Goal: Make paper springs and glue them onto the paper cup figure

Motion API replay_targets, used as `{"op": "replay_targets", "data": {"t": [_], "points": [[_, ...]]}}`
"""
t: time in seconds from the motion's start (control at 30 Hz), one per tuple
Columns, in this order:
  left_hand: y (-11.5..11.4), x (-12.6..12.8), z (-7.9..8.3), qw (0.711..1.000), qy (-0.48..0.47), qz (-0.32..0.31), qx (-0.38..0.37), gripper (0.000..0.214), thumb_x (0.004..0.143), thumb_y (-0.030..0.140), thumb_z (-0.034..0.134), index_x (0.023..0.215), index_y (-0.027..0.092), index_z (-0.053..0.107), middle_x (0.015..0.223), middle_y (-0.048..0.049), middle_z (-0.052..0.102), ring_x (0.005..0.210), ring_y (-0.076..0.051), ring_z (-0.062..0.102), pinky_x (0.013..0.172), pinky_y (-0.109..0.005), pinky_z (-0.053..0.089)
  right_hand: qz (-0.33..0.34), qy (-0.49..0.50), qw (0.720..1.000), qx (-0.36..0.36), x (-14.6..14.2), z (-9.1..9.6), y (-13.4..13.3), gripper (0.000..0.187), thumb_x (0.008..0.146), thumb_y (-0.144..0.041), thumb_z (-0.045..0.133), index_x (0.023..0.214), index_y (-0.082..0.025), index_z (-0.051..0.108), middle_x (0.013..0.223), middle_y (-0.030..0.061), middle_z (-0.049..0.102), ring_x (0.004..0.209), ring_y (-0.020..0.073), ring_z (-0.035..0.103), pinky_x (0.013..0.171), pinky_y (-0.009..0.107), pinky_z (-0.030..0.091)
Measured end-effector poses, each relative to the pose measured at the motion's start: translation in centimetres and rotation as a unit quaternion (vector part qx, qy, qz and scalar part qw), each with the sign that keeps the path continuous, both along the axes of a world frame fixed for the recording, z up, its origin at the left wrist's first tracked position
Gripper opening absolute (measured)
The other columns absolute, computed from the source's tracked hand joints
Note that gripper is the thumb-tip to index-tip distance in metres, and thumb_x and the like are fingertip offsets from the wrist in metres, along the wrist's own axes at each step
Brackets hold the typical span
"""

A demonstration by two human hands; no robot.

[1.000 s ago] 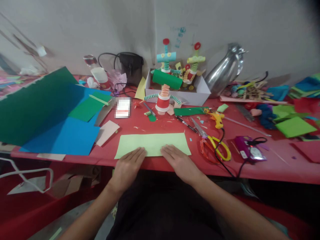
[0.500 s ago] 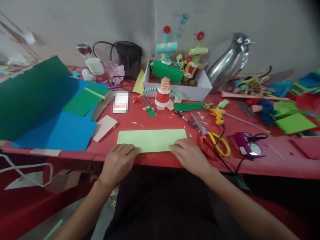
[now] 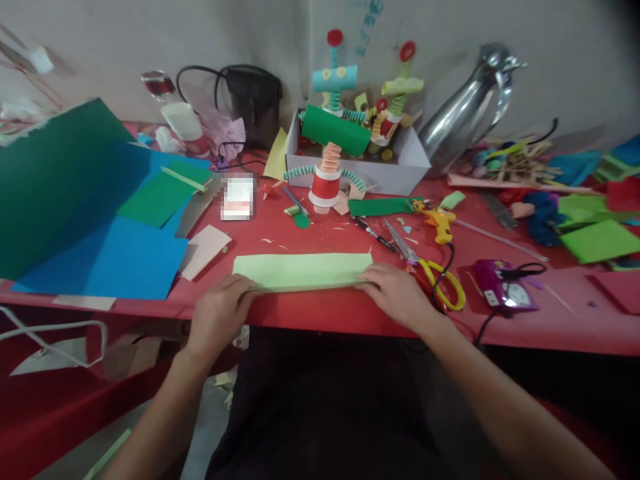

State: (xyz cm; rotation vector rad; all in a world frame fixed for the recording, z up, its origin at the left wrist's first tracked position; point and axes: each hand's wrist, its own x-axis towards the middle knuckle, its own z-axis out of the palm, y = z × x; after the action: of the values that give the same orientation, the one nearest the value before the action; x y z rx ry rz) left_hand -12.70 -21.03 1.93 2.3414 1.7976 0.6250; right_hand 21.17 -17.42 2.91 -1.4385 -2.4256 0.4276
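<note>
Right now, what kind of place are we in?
It looks like a spot for making crafts, though I can't tell if it's a home, school or workshop. The light green paper, scissors and glue gun show it.

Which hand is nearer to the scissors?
Right. The right hand is at the right end of the light green paper, close by the scissors. The left hand is at the paper's left end, much farther from them.
</note>
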Motion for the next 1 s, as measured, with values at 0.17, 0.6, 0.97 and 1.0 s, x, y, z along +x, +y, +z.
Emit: {"op": "replay_targets", "data": {"t": [0.17,0.6,0.97,1.0], "points": [[0.4,-2.1,0.4,0.995,-0.065,0.038,-0.065,0.034,0.088,0.053,0.054,0.082,0.023,0.069,0.093,-0.0043,0.072,0.087,-0.021,0.065,0.076,-0.029,0.047,-0.022,0.046,0.998,-0.043,1.2,0.3,0.7,0.024,0.094,-0.034,0.055,0.083,-0.021,0.072,0.086,0.0036,0.071,0.081,0.0183,0.064,0.071,0.028,0.045],[1.4,-1.3,1.2,0.991,-0.001,0.074,-0.107,0.041,0.087,0.058,0.049,0.078,0.021,0.067,0.085,-0.0049,0.071,0.075,-0.021,0.063,0.064,-0.028,0.042,-0.076,0.056,0.995,-0.022,0.1,-0.4,-0.4,0.032,0.093,-0.044,0.052,0.079,-0.020,0.067,0.083,0.0063,0.067,0.080,0.0208,0.059,0.072,0.031,0.043],[1.2,-1.4,1.3,0.993,-0.022,0.055,-0.105,0.040,0.087,0.056,0.051,0.079,0.021,0.068,0.086,-0.0047,0.071,0.079,-0.021,0.064,0.067,-0.028,0.045,-0.065,0.061,0.996,-0.007,0.2,-0.4,-0.6,0.025,0.092,-0.035,0.057,0.075,-0.020,0.067,0.078,0.0040,0.068,0.077,0.0202,0.059,0.074,0.033,0.043],[1.1,-1.7,1.2,0.994,-0.034,0.038,-0.099,0.037,0.087,0.054,0.052,0.080,0.022,0.069,0.088,-0.0048,0.071,0.081,-0.021,0.064,0.070,-0.028,0.047,-0.057,0.069,0.996,-0.004,0.4,-0.3,-0.8,0.023,0.092,-0.034,0.058,0.076,-0.020,0.068,0.080,0.0037,0.069,0.079,0.0199,0.059,0.076,0.033,0.044]]}}
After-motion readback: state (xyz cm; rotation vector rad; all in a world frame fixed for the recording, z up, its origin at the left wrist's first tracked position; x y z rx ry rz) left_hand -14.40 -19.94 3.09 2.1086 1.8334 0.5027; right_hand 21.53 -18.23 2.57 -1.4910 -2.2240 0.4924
